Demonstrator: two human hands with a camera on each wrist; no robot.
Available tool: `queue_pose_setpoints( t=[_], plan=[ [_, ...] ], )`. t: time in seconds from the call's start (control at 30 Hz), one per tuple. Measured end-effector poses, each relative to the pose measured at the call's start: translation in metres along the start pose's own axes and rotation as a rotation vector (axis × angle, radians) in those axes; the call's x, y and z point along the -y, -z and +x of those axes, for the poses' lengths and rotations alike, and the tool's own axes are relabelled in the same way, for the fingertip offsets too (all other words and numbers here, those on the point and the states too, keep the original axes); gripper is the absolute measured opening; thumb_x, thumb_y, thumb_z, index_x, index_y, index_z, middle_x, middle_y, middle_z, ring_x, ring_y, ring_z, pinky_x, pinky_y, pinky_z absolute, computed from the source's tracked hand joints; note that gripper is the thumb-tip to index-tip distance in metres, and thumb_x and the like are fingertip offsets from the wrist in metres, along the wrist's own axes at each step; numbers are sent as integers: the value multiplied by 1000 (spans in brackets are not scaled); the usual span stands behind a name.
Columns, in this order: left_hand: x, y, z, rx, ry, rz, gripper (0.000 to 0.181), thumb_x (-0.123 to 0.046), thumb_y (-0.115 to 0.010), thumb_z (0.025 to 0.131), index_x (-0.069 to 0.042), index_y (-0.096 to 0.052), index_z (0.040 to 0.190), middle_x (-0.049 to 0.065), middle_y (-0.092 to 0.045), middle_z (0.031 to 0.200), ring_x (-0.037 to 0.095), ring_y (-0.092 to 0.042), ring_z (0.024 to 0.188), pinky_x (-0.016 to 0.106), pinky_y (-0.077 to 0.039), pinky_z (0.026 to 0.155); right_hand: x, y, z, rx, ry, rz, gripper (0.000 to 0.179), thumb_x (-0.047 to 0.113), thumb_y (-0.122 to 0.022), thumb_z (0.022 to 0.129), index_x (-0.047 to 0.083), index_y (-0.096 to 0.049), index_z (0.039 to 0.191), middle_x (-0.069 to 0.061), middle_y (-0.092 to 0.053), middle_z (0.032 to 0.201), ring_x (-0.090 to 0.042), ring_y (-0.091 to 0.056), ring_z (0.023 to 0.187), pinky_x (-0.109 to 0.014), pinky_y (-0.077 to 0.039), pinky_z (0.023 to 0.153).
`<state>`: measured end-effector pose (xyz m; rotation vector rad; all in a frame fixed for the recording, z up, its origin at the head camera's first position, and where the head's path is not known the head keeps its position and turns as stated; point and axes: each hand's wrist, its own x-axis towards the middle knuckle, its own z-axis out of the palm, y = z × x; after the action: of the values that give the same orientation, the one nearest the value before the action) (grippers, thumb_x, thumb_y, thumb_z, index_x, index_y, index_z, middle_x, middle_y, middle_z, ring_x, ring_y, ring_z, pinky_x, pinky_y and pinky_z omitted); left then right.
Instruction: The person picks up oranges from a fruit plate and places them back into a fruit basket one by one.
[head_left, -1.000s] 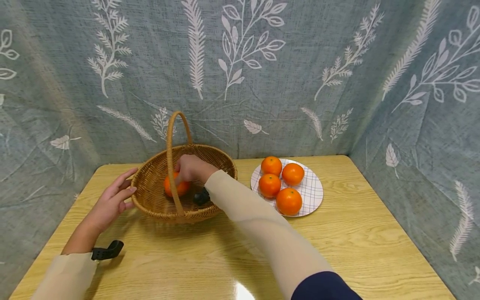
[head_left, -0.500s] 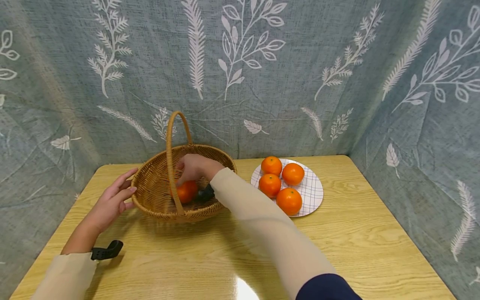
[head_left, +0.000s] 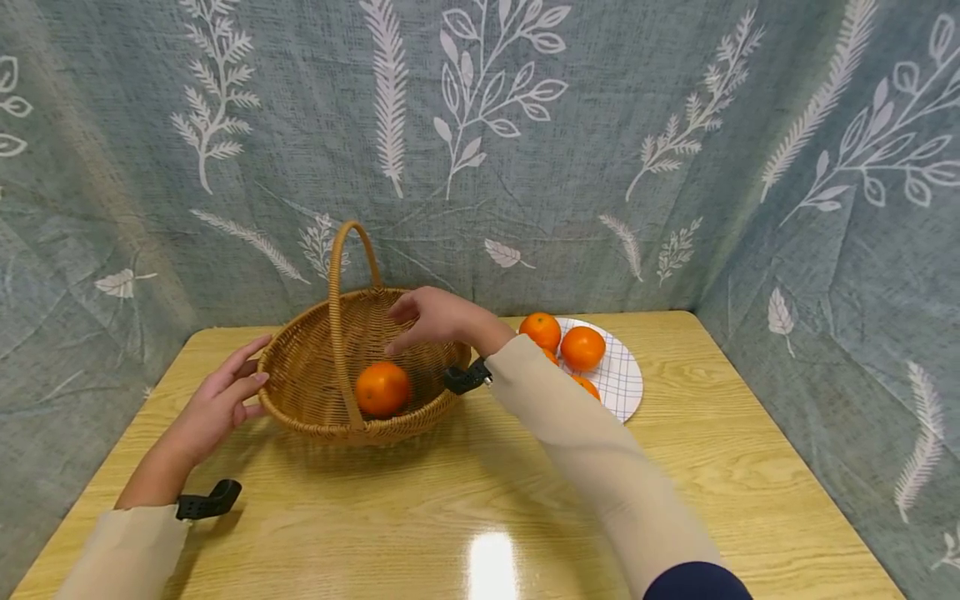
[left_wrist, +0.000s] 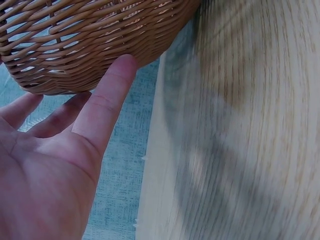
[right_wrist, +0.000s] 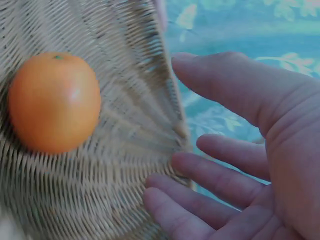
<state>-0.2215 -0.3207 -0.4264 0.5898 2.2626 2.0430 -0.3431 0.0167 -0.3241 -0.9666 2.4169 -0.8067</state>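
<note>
A wicker basket [head_left: 303, 385] with an arched handle [head_left: 337, 308] sits at the left of the table. One orange [head_left: 383, 388] lies inside it, near the front wall; the right wrist view shows this orange [right_wrist: 55, 102] whole. My right hand [head_left: 438, 317] is over the basket's right part with fingers spread and nothing between them. My left hand [head_left: 213, 412] rests against the basket's left side, its fingers extended. In the left wrist view, the thumb [left_wrist: 102, 102] reaches the woven wall [left_wrist: 115, 40] while other fingers lie by its lower edge.
On the right, a white plate [head_left: 624, 387] with a checked pattern bears several oranges [head_left: 582, 347], partly hidden by my right sleeve [head_left: 570, 433]. A grey-green curtain [head_left: 420, 242] with white leaves stands behind the wooden table [head_left: 360, 517].
The right hand has let go of the orange and risen up and to the right. The orange shifted rightward in the basket before release. The left hand stays at the basket's side.
</note>
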Motion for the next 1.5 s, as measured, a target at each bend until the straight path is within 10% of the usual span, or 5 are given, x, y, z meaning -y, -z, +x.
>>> queue_pose_setpoints(
  t=[0.6, 0.83, 1.13, 1.5],
  plan=[
    [0, 1, 1, 2, 4, -36, 60, -10, -37, 112, -13, -13, 166, -5, -48, 136, 2, -64, 115, 23, -60, 84, -68, 20, -116, -442, 58, 468, 48, 24, -83, 89, 17, -67, 133, -1, -66, 136, -20, -62, 129, -38, -52, 108],
    [-2, 2, 0, 5, 5, -20, 60, -11, -37, 112, -13, -12, 166, -5, -47, 136, 2, -64, 115, 24, -61, 84, -92, 10, -155, -539, 131, 505, 48, 21, -83, 89, 14, -66, 134, -5, -65, 138, -22, -62, 129, -48, -46, 114],
    [-2, 0, -1, 2, 30, 7, 62, -15, -38, 113, -10, -9, 166, -5, -45, 137, -1, -63, 116, 23, -60, 85, -123, -10, -197, -672, 197, 547, 52, 2, -79, 89, -1, -61, 138, -6, -65, 138, -12, -62, 128, -26, -49, 109],
    [-4, -1, -3, -7, 35, 6, 61, -14, -39, 112, -12, -10, 167, -7, -46, 137, -1, -63, 116, 22, -60, 85, -163, -40, -217, -712, 110, 547, 65, -4, -80, 85, -8, -52, 144, -25, -49, 149, -22, -50, 140, -32, -41, 117]
  ],
)
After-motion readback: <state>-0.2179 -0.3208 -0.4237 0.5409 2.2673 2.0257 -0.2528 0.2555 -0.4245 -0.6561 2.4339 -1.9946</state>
